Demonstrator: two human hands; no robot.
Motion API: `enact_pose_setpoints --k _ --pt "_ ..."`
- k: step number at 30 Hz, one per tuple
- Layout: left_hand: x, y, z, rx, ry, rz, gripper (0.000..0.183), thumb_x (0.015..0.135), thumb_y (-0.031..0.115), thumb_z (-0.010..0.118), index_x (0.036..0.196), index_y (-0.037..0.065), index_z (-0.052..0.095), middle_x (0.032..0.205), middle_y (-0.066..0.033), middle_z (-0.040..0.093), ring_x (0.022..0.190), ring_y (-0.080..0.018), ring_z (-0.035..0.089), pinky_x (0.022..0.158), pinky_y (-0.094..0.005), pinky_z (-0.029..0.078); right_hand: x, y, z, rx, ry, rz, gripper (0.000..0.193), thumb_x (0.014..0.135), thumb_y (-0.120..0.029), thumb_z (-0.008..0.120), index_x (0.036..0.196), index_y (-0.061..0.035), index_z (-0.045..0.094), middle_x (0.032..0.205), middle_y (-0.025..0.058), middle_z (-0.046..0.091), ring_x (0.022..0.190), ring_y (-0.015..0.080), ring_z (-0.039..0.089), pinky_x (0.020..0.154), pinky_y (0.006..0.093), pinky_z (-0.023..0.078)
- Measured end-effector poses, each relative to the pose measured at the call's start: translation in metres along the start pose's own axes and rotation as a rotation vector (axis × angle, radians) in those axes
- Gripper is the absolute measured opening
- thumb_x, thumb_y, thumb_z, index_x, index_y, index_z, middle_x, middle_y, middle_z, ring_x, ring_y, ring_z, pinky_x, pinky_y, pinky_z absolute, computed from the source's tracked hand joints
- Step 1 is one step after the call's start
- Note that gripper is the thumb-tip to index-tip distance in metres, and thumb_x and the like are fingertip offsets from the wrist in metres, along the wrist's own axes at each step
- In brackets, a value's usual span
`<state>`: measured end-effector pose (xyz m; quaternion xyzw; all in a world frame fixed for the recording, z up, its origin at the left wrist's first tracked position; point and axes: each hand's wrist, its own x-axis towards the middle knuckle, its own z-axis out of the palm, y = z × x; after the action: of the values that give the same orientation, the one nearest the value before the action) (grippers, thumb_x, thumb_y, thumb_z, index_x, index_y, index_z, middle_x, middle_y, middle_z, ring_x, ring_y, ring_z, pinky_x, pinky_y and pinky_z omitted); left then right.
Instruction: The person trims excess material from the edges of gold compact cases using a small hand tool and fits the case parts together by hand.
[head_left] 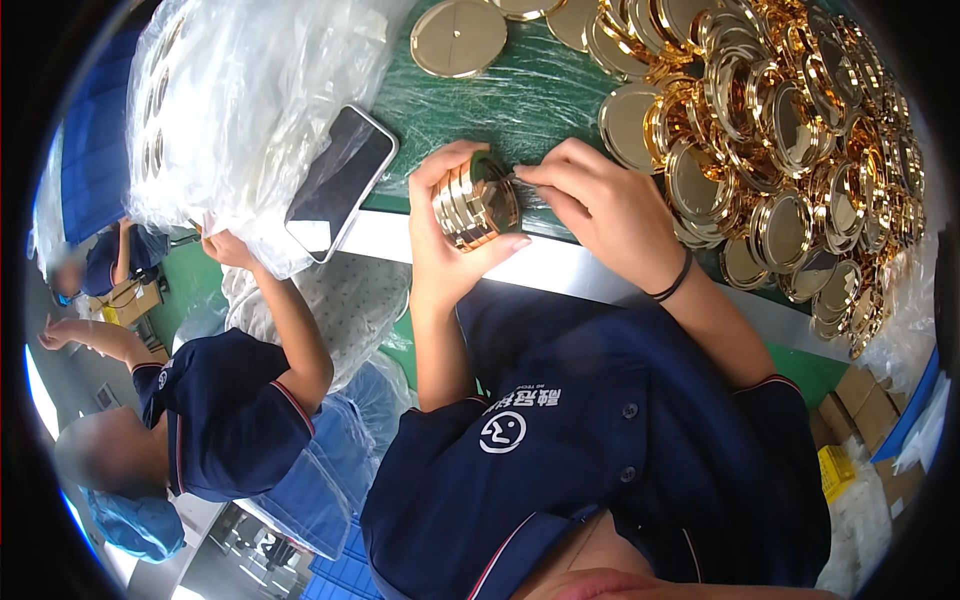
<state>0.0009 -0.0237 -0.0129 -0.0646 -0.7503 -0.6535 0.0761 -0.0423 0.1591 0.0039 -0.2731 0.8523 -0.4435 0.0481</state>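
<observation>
A short stack of shiny gold round lids [468, 208] is held on its side in my left hand [440, 235], the fingers and thumb wrapped around its rims. The stack's end face reflects the green table. Just right of that face is my right hand [590, 190], its thumb and forefinger pinched together close to the stack's edge. A tiny dark tip shows at the pinch, too small to name. A large heap of loose gold lids [790, 130] lies right of my right hand. Another gold lid [458, 38] lies flat beyond my left hand.
Clear plastic film covers the green table [520, 90], which has a pale metal front edge [590, 270]. A phone [342, 180] lies left of my left hand, beside a big clear plastic bag [260, 110]. A co-worker's hand [230, 250] touches that bag. Cardboard boxes [865, 410] stand lower right.
</observation>
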Motion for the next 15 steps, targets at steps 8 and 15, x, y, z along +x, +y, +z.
enact_pose_setpoints --k 8,15 --pt "0.001 0.0019 0.0015 -0.037 0.034 -0.017 0.083 0.053 0.022 0.087 0.118 0.002 0.038 0.118 -0.0165 0.047 0.106 -0.0244 0.051 0.09 -0.0355 0.042 -0.0005 -0.0029 -0.0001 -0.047 -0.013 -0.002 0.02 0.079 -0.009 0.06 0.098 -0.0094 0.063 0.084 0.0005 0.055 0.066 0.0201 0.061 0.054 0.0312 0.049" --pt "0.0008 0.0011 0.0018 -0.031 0.036 -0.016 0.082 0.053 0.022 0.087 0.117 0.002 0.039 0.118 -0.0161 0.048 0.105 -0.0241 0.051 0.09 -0.0352 0.042 0.0001 -0.001 -0.0008 -0.007 -0.026 0.004 0.019 0.079 -0.01 0.06 0.098 -0.0108 0.064 0.084 0.0006 0.056 0.065 0.0205 0.061 0.054 0.0318 0.05"
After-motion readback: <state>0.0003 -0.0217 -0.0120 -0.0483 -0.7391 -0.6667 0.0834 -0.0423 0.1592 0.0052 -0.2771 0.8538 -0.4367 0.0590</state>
